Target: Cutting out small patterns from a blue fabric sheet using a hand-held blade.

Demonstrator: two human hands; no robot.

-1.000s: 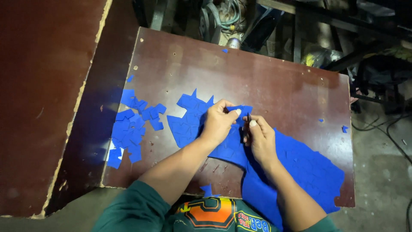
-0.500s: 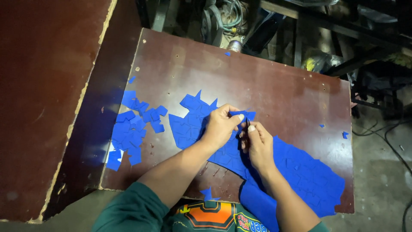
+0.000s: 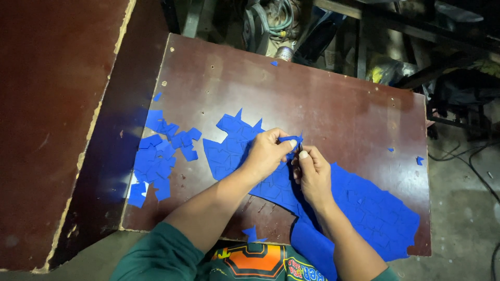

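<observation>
A large blue sheet [image 3: 364, 208] with cut lines lies across a dark brown board [image 3: 323, 99], its jagged end at the middle. My left hand [image 3: 265, 153] pinches a small blue flap [image 3: 289, 139] of the sheet at its upper edge. Right beside it, my right hand [image 3: 311, 174] grips a thin dark blade tool [image 3: 300, 148], its tip at the flap. The tool is mostly hidden by my fingers.
A heap of small blue cut pieces [image 3: 159, 156] lies at the board's left side. A few blue scraps [image 3: 416, 160] sit near the right edge. A second brown board [image 3: 52, 119] stands to the left. Cables and metal clutter [image 3: 276, 26] lie beyond the far edge.
Both hands have stayed at the same spot on the sheet. My left fingers now lift the small blue flap a little higher; the view has shifted slightly.
</observation>
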